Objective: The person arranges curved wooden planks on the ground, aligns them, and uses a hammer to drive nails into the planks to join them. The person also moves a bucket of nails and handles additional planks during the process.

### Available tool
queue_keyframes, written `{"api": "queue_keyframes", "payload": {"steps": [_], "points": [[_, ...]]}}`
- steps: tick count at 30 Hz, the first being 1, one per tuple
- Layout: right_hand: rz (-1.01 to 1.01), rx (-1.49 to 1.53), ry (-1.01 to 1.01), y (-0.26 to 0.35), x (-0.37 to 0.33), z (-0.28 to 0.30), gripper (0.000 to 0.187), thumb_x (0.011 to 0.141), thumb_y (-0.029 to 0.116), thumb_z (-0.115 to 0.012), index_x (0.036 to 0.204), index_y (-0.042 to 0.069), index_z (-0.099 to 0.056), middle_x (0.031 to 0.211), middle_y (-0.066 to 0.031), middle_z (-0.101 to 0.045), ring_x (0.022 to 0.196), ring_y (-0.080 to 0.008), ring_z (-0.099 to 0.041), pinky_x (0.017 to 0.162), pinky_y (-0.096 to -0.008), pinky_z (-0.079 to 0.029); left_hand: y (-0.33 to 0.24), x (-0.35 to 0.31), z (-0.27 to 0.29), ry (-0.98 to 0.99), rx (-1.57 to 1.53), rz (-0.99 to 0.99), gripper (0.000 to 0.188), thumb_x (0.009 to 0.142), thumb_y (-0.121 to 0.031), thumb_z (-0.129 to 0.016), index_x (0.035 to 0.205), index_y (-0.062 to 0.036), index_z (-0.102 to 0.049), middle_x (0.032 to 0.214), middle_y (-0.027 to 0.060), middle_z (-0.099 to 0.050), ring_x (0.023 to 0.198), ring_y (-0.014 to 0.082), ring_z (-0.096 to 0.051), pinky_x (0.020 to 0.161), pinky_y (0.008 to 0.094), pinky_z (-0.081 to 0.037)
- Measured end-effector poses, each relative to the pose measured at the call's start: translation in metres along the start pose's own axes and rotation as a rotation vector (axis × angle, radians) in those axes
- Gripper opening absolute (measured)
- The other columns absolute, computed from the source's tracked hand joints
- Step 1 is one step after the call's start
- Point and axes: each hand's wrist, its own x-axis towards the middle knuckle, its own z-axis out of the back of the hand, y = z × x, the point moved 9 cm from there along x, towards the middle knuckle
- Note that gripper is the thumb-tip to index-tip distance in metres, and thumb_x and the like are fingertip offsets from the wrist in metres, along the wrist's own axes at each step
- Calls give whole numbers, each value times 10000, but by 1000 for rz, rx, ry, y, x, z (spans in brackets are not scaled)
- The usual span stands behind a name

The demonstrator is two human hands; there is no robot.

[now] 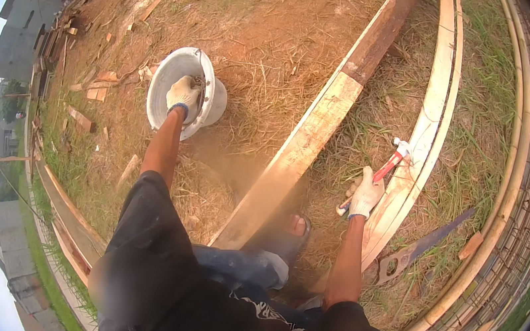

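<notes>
1. While a bucket (217, 107) is reached into by the left hand (184, 93), a hammer (390, 167) is held by the right hand (366, 195). Both hands are covered by pale work gloves.

2. The hammer is gripped by its handle, with the fingers closed around it. Its long axis is directed forward and to the right, away from the body, and the head is placed farthest from the wrist. By the near edge of two long pale boards (425, 130) this head is seen; whether they are touched by it cannot be told.

3. The bucket is found in front and to the left, so it is much nearer to the left arm than to the right one. Its mouth is turned upward, and the left hand is lowered inside the rim. Because the fingers are partly hidden, it cannot be told if they are spread, or if something is held.

4. Between the two hands a long board (304, 144) is laid slantwise on the ground (264, 18), running forward and to the right, roughly along the direction of the hammer. By this board the bucket and the hammer are separated.

5. Behind the pale boards, on the right, a hand saw (432, 241) is seen, well apart from the left hand.
</notes>
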Motion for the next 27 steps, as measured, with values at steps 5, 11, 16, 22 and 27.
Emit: {"api": "queue_keyframes", "payload": {"steps": [5, 11, 16, 22, 27], "points": [[-94, -164, 5, 1, -4, -1, 296, 974, 302, -748, 994, 42, -607, 689, -40, -618, 508, -158, -617, 468, -343, -523, 33, -26, -31, 49, -615, 73, 278, 1064, -236, -665, 935, 10, -677, 799, 88, -714, 675, 162, -658, 599, 369, -527], [-19, -178, -1, 8, -7, 15, 258, 1003, 291, -722, 983, 68, -593, 658, -13, -575, 472, -138, -553, 440, -342, -491, 22, -1, -49, 44, -205, -216, 281, 956, -236, -656, 1036, 34, -655, 955, 278, -713, 956, 468, -709, 860, 498, -527], [31, -176, -4, -13, 2, 1, 303, 1000, 330, -722, 983, 54, -596, 668, -28, -591, 486, -153, -586, 444, -350, -509, 39, 13, -25, 32, -93, -83, 259, 976, -204, -632, 1095, 26, -633, 1034, 275, -738, 988, 433, -725, 900, 482, -539], [73, -283, -8, -9, 4, 13, 330, 995, 351, -716, 967, 37, -619, 690, -57, -630, 510, -186, -636, 488, -372, -564, 46, 18, 18, -61, -43, -157, 282, 996, -83, -555, 1235, 32, -648, 1122, 229, -745, 1056, 366, -726, 981, 441, -543], [120, -296, -3, -6, 14, 0, 320, 978, 326, -732, 930, 24, -634, 692, -55, -641, 524, -181, -640, 489, -376, -548, 52, 44, 87, -111, -324, -332, 74, 968, -10, -582, 1005, 24, -636, 941, 171, -691, 882, 291, -661, 856, 396, -527]]}}
